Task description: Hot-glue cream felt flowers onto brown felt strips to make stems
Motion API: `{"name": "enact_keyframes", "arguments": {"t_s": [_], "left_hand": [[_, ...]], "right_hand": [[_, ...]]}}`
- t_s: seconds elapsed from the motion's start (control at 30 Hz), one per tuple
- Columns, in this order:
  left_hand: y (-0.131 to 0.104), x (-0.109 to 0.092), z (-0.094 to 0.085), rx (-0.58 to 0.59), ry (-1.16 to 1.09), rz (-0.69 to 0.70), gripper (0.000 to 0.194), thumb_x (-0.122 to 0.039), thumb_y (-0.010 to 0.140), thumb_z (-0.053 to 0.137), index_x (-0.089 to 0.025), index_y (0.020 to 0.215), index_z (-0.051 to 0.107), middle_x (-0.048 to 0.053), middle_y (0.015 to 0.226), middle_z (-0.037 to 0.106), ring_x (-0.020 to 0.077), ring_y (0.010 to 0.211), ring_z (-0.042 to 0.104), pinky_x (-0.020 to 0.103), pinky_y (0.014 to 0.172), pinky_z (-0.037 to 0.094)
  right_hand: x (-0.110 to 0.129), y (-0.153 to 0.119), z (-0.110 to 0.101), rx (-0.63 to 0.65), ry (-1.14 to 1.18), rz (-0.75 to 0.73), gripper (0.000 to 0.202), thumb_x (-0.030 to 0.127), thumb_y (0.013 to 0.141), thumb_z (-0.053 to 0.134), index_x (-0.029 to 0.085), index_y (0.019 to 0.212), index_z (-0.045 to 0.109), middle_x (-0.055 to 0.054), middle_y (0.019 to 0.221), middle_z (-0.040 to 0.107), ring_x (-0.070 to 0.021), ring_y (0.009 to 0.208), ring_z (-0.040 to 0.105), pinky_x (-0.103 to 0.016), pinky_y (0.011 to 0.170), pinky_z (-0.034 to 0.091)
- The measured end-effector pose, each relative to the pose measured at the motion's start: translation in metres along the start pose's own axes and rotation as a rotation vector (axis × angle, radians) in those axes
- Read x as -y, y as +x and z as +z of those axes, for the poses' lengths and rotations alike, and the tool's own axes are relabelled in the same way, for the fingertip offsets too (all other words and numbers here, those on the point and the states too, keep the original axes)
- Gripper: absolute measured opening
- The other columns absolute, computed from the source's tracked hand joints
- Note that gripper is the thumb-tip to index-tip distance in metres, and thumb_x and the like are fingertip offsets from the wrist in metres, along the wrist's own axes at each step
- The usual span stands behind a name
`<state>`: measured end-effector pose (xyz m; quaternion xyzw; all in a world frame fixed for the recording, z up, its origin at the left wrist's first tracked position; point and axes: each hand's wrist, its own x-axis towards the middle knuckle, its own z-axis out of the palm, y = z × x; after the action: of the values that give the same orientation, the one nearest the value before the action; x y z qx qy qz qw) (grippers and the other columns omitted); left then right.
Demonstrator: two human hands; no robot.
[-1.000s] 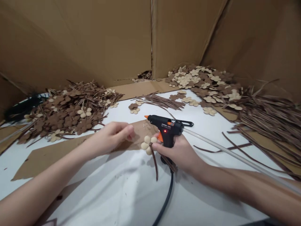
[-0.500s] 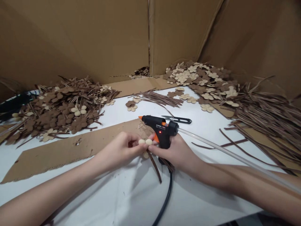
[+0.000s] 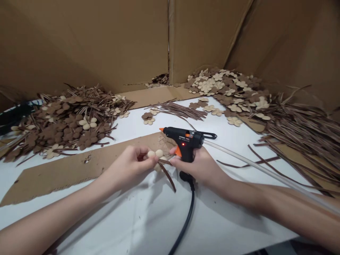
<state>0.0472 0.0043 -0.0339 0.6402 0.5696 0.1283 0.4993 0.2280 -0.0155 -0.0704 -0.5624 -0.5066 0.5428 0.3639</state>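
My left hand (image 3: 136, 161) pinches a cream fabric flower (image 3: 158, 153), its fingers covering part of the petals. From the flower hangs a brown strip (image 3: 168, 177) with a loose end, while another brown strip (image 3: 165, 162) stretches across to the fingertips of my right hand (image 3: 198, 164). My right hand is closed around the grip of a black and orange hot glue gun (image 3: 176, 134). Its orange nozzle points left, and a red light glows on its side. A clear glue stick (image 3: 228, 149) runs out of the back of the gun.
A long cardboard strip (image 3: 61, 173) lies left of centre. Behind the gun are thread snips (image 3: 209, 135). Piles of flowers with strips (image 3: 71, 120), loose flowers (image 3: 225, 88) and brown strips (image 3: 305, 131) surround the workspace. A black cable (image 3: 186, 223) trails toward me. Cardboard walls (image 3: 106, 42) stand behind.
My left hand has shifted slightly left with the flower. One strip is now drawn out between both hands, and the glue gun has moved slightly right and up.
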Motion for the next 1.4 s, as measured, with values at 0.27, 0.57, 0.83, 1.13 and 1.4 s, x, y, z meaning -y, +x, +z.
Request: {"name": "enact_keyframes", "arguments": {"t_s": [0.27, 0.57, 0.83, 1.13, 1.4], "left_hand": [[-0.001, -0.001, -0.019, -0.089, -0.043, -0.013, 0.031, -0.044, 0.07, 0.06, -0.014, 0.062, 0.062, 0.004, 0.06, 0.063, 0.0107, 0.051, 0.046, 0.02, 0.047, 0.03], [0.016, 0.009, -0.041, -0.263, 0.085, -0.011, 0.025, -0.036, 0.062, 0.064, -0.014, 0.053, 0.056, -0.001, 0.048, 0.051, 0.0086, 0.046, 0.037, 0.02, 0.044, 0.025], [0.027, 0.018, -0.048, -0.228, 0.059, -0.057, 0.024, -0.033, 0.058, 0.066, -0.016, 0.051, 0.051, 0.002, 0.052, 0.057, 0.012, 0.05, 0.042, 0.023, 0.048, 0.027], [0.023, 0.015, -0.047, -0.309, -0.053, -0.021, 0.025, -0.038, 0.063, 0.066, -0.015, 0.059, 0.058, 0.001, 0.056, 0.055, 0.0122, 0.055, 0.045, 0.024, 0.054, 0.032], [0.021, 0.016, -0.037, -0.34, -0.312, -0.01, 0.033, -0.043, 0.061, 0.071, -0.012, 0.066, 0.063, 0.0, 0.055, 0.048, 0.0077, 0.048, 0.033, 0.022, 0.044, 0.024]], "right_hand": [[-0.005, 0.007, -0.002, -0.03, 0.017, -0.015, 0.025, 0.03, 0.064, 0.068, 0.017, 0.084, 0.061, 0.002, 0.069, 0.058, -0.0124, 0.063, 0.055, -0.024, 0.059, 0.044], [0.001, 0.005, -0.002, -0.072, 0.05, 0.027, 0.024, 0.032, 0.067, 0.064, 0.017, 0.084, 0.059, 0.002, 0.062, 0.058, -0.0121, 0.056, 0.055, -0.023, 0.05, 0.043], [0.002, 0.001, -0.002, -0.04, 0.029, 0.044, 0.022, 0.029, 0.07, 0.063, 0.017, 0.087, 0.059, 0.005, 0.058, 0.053, -0.0084, 0.051, 0.054, -0.019, 0.047, 0.043], [0.004, -0.006, -0.003, 0.118, 0.031, -0.018, 0.028, 0.042, 0.077, 0.058, 0.016, 0.087, 0.06, 0.006, 0.051, 0.052, -0.0064, 0.043, 0.048, -0.016, 0.04, 0.039], [0.002, -0.014, -0.003, 0.176, -0.023, -0.074, 0.028, 0.044, 0.078, 0.057, 0.017, 0.087, 0.061, 0.004, 0.053, 0.053, -0.0084, 0.048, 0.052, -0.018, 0.046, 0.043]]}}
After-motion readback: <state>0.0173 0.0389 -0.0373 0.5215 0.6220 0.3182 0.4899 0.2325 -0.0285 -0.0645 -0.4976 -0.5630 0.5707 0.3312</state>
